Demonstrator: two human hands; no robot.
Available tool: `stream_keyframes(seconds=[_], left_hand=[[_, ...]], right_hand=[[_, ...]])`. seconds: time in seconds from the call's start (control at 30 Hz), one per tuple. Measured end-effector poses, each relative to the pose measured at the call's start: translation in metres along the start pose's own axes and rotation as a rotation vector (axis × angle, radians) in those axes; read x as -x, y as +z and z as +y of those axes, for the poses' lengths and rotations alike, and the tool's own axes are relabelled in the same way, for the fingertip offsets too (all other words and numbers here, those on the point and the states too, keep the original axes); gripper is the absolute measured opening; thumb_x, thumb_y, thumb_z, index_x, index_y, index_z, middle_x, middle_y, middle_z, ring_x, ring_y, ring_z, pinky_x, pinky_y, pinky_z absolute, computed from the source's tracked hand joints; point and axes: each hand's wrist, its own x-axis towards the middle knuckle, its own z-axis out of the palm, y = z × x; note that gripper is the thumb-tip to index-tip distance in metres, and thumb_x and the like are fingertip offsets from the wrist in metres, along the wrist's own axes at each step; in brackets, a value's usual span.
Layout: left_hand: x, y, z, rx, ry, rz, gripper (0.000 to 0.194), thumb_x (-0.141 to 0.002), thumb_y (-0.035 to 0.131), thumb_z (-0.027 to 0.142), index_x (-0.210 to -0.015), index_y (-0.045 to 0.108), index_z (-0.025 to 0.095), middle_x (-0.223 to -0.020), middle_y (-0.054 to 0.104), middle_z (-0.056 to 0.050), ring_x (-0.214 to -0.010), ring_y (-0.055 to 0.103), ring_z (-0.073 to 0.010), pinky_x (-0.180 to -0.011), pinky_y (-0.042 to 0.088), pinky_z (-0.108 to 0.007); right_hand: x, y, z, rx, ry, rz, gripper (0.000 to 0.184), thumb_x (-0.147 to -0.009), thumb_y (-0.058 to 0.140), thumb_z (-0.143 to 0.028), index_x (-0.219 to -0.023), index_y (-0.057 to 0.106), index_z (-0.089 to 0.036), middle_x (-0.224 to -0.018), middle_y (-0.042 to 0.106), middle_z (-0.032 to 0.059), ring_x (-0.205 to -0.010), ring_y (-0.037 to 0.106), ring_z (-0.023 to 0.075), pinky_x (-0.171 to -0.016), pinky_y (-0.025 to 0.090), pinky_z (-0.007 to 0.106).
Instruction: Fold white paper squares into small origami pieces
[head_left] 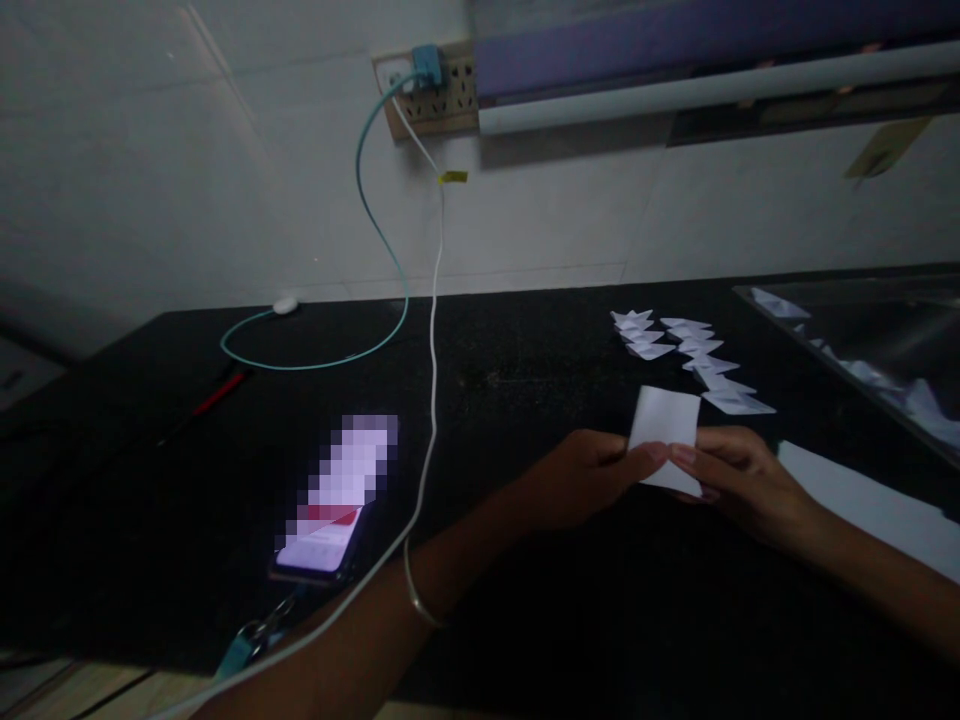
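Note:
Between my two hands is a small folded piece of white paper, held up above the dark tabletop. My left hand pinches its lower left part, thumb on the near face. From the other side my right hand grips the lower right part, its thumb tip close to the left one. The fingers behind the paper are mostly hidden. Just beyond stand several small folded paper boats in two slanting rows. A stack of white paper lies beside my right forearm, partly covered by it.
A lit phone rests left of my left arm. A white cable runs down from the wall socket across that arm. A teal cable loops at the back. The recessed metal basin at right shows more white folded paper along its edge.

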Motion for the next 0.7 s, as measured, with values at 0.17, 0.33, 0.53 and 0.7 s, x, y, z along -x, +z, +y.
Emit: stream_keyframes(seconds=[0.17, 0.33, 0.53, 0.7], left_hand=[[-0.0019, -0.0007, -0.002, -0.142, 0.004, -0.016, 0.063, -0.098, 0.032, 0.065, -0.059, 0.045, 0.018, -0.055, 0.042, 0.002, -0.051, 0.04, -0.0094, -0.05, 0.03, -0.024], [-0.0027, -0.0009, -0.004, -0.094, 0.0, -0.006, 0.066, -0.097, 0.031, 0.07, -0.058, 0.046, 0.018, -0.055, 0.044, 0.002, -0.05, 0.041, -0.009, -0.049, 0.032, -0.024], [-0.0042, 0.0, -0.0067, -0.091, 0.001, 0.019, 0.067, -0.098, 0.027, 0.069, -0.058, 0.046, 0.018, -0.055, 0.045, 0.002, -0.049, 0.042, -0.0094, -0.048, 0.031, -0.024], [-0.0075, -0.0009, -0.0092, 0.061, -0.009, 0.06, 0.064, -0.095, 0.034, 0.071, -0.069, 0.052, 0.016, -0.064, 0.053, 0.0, -0.057, 0.05, -0.0111, -0.054, 0.039, -0.024]], right_hand=[[0.0004, -0.0037, 0.0013, 0.082, 0.0, -0.066, 0.049, -0.083, 0.07, -0.059, -0.056, 0.063, -0.018, -0.05, 0.047, -0.0005, -0.048, 0.041, 0.0104, -0.044, 0.029, 0.025], [0.001, -0.0036, 0.0015, 0.107, 0.009, -0.087, 0.052, -0.084, 0.068, -0.059, -0.053, 0.06, -0.018, -0.048, 0.046, -0.0012, -0.045, 0.037, 0.0095, -0.044, 0.024, 0.025], [0.0006, -0.0065, 0.0079, 0.11, -0.012, -0.138, 0.053, -0.087, 0.066, -0.056, -0.051, 0.057, -0.019, -0.046, 0.045, -0.0016, -0.044, 0.036, 0.009, -0.043, 0.022, 0.025], [0.0007, -0.0052, 0.0047, 0.113, -0.018, -0.194, 0.047, -0.088, 0.066, -0.053, -0.056, 0.063, -0.019, -0.047, 0.048, -0.0012, -0.044, 0.037, 0.0092, -0.042, 0.021, 0.025]])
